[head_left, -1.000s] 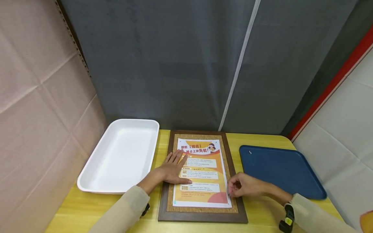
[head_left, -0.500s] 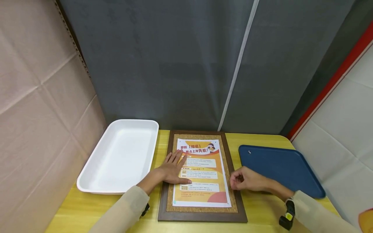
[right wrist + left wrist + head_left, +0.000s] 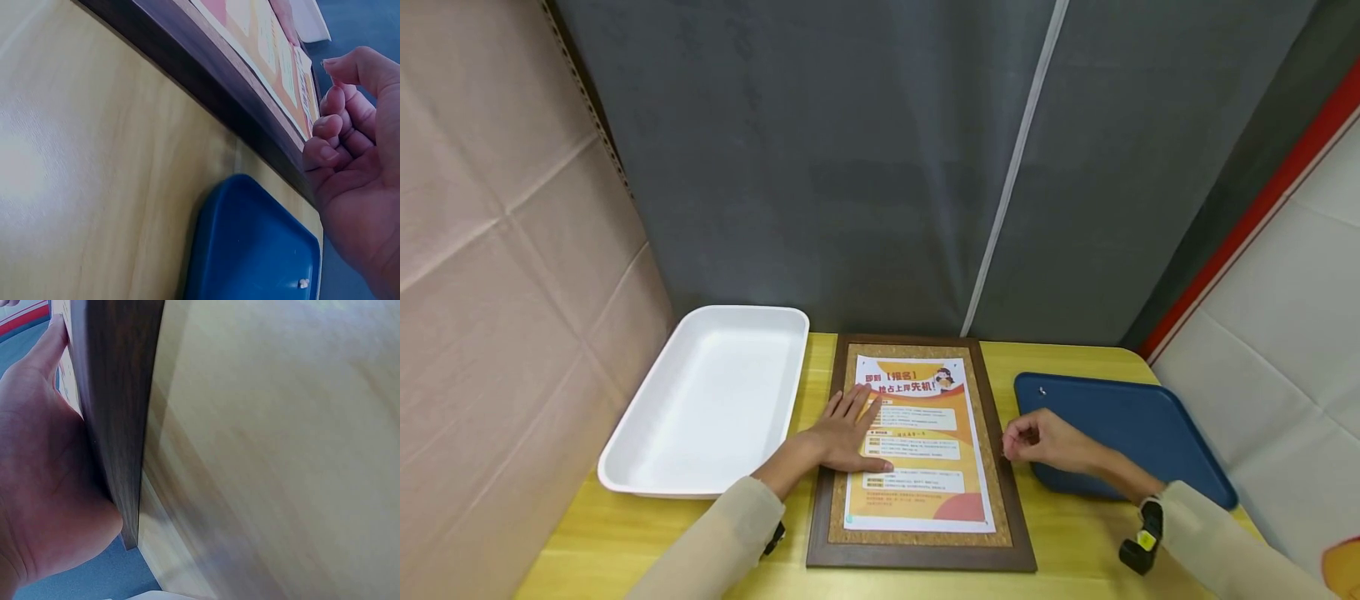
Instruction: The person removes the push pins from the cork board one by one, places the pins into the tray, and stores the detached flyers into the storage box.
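A printed orange-and-white poster (image 3: 917,500) lies on a cork board (image 3: 917,538) with a dark brown frame (image 3: 925,558). My left hand (image 3: 842,437) rests on the poster's left part, fingers straight and spread. In the left wrist view, the palm's heel (image 3: 69,512) lies over the frame's side. My right hand (image 3: 1045,442) is beyond the frame's right edge, fingers curled. In the right wrist view, a tiny pin-like thing (image 3: 324,63) shows at its pinched fingertips, too small to make out clearly. Small dots mark the poster's corners; whether they are pins is unclear.
A blue tray (image 3: 1120,433) stands at the right, with a small pale, shiny piece (image 3: 1042,392) near its far left corner. At the left is a deep white tray (image 3: 700,400). A grey curtain (image 3: 850,167) hangs behind the yellow wooden table (image 3: 1067,542).
My right hand has moved from the poster's lower right edge outward and away from me, towards the blue tray, its fingers still curled. The left hand and the board have stayed in place.
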Demonstrator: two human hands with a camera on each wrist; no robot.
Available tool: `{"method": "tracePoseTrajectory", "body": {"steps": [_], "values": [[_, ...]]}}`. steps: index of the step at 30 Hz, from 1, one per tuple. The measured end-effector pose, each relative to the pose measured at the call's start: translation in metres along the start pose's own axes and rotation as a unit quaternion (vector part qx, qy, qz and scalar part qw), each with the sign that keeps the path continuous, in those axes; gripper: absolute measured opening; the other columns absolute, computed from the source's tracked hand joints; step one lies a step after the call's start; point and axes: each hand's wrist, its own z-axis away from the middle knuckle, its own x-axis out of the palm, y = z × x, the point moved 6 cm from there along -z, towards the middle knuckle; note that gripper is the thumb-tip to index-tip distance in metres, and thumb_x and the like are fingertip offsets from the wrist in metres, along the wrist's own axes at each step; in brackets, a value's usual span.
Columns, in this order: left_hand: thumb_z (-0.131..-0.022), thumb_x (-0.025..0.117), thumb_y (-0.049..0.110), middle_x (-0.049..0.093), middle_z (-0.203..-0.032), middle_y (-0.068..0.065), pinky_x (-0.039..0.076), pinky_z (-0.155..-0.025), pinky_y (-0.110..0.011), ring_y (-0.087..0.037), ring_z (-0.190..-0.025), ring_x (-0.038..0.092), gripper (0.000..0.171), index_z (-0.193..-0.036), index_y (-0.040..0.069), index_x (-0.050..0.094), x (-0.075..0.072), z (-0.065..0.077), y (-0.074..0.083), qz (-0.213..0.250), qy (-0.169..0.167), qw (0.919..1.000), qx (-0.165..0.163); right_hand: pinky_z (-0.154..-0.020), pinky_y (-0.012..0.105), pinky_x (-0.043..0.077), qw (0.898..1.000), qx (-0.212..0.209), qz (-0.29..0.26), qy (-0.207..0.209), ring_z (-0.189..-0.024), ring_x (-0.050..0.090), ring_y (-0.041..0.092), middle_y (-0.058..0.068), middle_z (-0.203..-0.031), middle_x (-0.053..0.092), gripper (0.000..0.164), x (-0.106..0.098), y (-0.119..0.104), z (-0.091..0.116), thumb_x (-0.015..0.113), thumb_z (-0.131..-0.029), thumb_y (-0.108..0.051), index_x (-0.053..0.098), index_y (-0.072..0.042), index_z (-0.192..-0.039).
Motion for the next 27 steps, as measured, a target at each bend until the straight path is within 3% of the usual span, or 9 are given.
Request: {"method": "tracePoseTrajectory", "body": {"steps": [8,16,27], "values": [[-0.087,0.049,0.09,-0.015,-0.177,-0.011,-0.008,-0.13,-0.056,-0.03,-0.163,-0.017,0.125,-0.171,0.016,-0.005,0.0,0.0,0.0,0.005,-0.006,1.0,-0.004,-0.069,0.032,0.059,0.999,0.015,0.015,0.028,-0.077,0.069,0.031,0.027,-0.088,0.071,0.007,-0.017,0.007,0.004,0.068,-0.098,0.003,0.074,0.003,-0.096],[-0.087,0.047,0.092,-0.015,-0.177,-0.01,-0.008,-0.13,-0.056,-0.03,-0.163,-0.016,0.125,-0.171,0.016,-0.005,0.001,-0.001,-0.001,-0.004,-0.007,0.9999,-0.007,-0.077,0.029,0.061,0.997,0.048,0.026,0.061,-0.086,0.072,0.03,0.028,-0.096,0.072,0.009,-0.036,0.019,0.01,0.067,-0.101,0.0,0.073,0.007,-0.101],[-0.088,0.048,0.091,-0.015,-0.177,-0.011,-0.008,-0.13,-0.056,-0.03,-0.163,-0.017,0.124,-0.171,0.016,-0.005,0.0,0.0,0.0,0.002,-0.005,1.0,-0.004,-0.078,0.025,0.06,0.986,0.097,0.061,0.117,-0.085,0.07,0.027,0.024,-0.096,0.073,0.011,-0.063,0.034,0.018,0.068,-0.101,-0.003,0.074,0.007,-0.099]]}}
